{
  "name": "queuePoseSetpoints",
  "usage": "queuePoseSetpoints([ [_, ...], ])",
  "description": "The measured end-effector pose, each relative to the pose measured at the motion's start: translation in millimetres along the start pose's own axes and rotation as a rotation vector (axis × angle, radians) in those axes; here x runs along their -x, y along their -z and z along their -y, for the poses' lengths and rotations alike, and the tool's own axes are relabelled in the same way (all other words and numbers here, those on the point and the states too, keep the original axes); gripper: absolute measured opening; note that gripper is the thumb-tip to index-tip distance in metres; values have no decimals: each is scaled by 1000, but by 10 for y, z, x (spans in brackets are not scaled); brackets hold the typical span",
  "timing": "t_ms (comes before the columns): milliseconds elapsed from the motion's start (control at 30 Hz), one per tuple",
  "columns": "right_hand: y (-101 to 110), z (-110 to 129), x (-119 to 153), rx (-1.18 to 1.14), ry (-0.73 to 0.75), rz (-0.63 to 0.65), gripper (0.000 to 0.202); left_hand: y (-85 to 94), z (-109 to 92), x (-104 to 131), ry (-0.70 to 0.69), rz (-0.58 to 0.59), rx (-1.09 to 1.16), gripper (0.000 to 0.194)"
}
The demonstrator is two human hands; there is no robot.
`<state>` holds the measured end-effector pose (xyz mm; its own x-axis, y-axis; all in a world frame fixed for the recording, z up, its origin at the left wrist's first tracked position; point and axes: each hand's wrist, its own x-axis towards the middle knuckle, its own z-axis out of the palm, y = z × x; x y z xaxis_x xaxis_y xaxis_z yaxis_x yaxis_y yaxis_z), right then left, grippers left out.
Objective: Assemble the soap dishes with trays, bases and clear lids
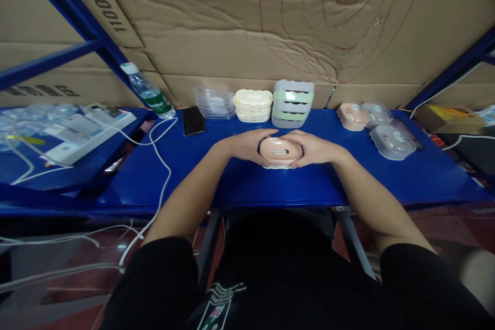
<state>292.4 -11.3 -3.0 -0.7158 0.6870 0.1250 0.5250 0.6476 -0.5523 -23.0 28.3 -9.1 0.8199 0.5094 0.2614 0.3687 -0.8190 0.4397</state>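
Observation:
Between my two hands is a pink soap dish (280,148), rounded, with a slot in its middle and a pale wavy edge underneath. My left hand (249,145) is wrapped round its left side. On the right side my right hand (314,148) grips it, thumb near the front. Behind the hands stand a stack of cream wavy trays (253,105) and a stack of grey and green wavy-edged dishes (294,104). Clear plastic lids (214,103) are nested to the left of these.
At the right lie another pink dish (352,116) and clear-lidded dishes (392,142). A phone (193,121), a water bottle (149,92) and a white cable (164,165) are on the left. A cardboard wall (216,26) closes the back of the blue table (278,191).

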Motion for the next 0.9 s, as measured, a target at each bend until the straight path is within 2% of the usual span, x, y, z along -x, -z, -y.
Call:
queuePoseSetpoints([
  [267,-53,-5,-12,-32,12,74,105,-6,-29,-2,55,82,23,117],
  [533,-100,-35,-69,23,-19,-12,105,36,18,-5,163,38,28,107],
  [600,-113,-38,-79,46,-18,-27,103,115,58,5,207,-54,42,90],
  [633,-119,-39,-82,57,-13,-29,102,170,83,17,236,-147,25,79],
  [733,-132,-36,-89,73,-1,-20,101,366,179,94,363,-525,-166,49],
  [800,-133,-31,-90,74,-6,-14,102,472,262,181,498,-707,-318,44],
  [900,-130,-24,-88,72,-25,-11,101,532,409,324,685,-807,-418,48],
])
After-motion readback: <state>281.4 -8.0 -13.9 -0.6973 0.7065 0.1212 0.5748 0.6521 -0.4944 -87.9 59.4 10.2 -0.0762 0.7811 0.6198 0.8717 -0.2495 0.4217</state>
